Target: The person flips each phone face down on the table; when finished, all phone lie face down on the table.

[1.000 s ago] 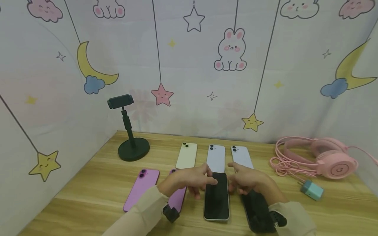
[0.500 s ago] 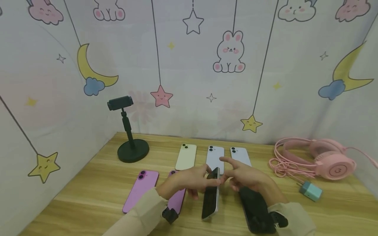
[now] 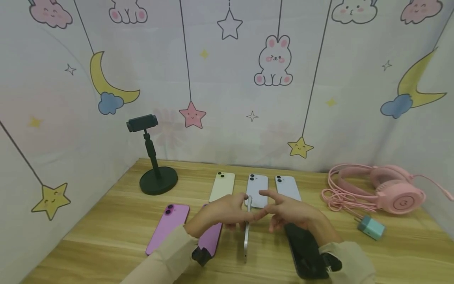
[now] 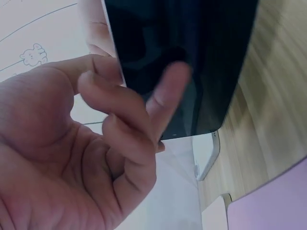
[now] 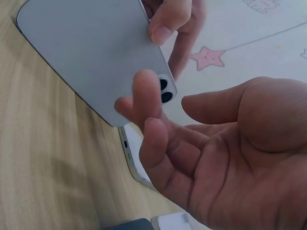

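A silver-framed smartphone (image 3: 246, 240) stands on its long edge on the wooden table between both hands. Its dark screen (image 4: 182, 38) faces my left hand (image 3: 228, 209), and its grey back (image 5: 91, 52) with two lenses faces my right hand (image 3: 292, 209). The left hand pinches the phone near its top, its thumb (image 5: 163, 33) over the edge and onto the back. Close to the phone's lens corner are the right hand's loosely bent fingers (image 5: 146, 93), its thumb apart from them; whether they touch the phone, I cannot tell.
Two purple phones (image 3: 170, 228) lie left; a black phone (image 3: 306, 250) lies under the right forearm. Behind are a cream phone (image 3: 222, 187) and two pale phones (image 3: 257, 189). A black stand (image 3: 158, 180), pink headphones (image 3: 399, 195) and a teal charger (image 3: 371, 227) stand around them.
The central phone was lying flat, screen up; it has tilted up from its right side onto its left long edge. The right hand has shifted left towards the left hand.
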{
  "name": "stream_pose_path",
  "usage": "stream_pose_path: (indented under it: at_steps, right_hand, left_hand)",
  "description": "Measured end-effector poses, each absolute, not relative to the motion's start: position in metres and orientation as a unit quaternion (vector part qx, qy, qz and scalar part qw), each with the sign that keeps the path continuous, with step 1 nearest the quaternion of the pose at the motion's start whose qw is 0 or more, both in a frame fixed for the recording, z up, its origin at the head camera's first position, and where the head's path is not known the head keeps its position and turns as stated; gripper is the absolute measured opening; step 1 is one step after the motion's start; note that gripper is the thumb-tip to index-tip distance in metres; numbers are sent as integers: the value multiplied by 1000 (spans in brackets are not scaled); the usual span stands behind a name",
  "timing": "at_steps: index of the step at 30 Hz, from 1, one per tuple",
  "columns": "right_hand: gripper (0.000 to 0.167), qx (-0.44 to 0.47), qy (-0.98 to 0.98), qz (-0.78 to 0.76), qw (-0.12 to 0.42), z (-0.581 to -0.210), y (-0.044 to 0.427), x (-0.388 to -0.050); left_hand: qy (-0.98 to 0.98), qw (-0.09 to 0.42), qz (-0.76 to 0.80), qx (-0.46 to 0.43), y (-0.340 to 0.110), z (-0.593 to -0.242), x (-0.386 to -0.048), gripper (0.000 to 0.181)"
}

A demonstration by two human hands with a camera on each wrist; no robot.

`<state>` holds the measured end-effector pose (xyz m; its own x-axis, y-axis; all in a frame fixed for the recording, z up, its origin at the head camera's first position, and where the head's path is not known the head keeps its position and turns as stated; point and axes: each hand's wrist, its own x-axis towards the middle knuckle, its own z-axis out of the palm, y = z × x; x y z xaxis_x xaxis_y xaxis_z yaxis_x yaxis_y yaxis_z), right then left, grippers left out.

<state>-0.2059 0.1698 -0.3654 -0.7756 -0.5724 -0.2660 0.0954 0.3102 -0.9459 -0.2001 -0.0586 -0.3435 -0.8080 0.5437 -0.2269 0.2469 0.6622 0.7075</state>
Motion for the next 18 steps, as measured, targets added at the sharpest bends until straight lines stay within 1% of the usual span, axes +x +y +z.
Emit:
stream_pose_path:
  at_steps: [3,9,18]
  right_hand:
    - [71,-154,757,-557,304,-366,168,-206]
    - [71,-150,757,-550,318,-368,167,-204]
    - [69,-152,750,-547,338,-370,165,-203]
  left_hand:
    - [881,216,358,220,-59,-344,-200,84]
    - [876,218,365,229,-62,-344,-200,79]
    - [890,234,297,254,-73,-337,-203,68]
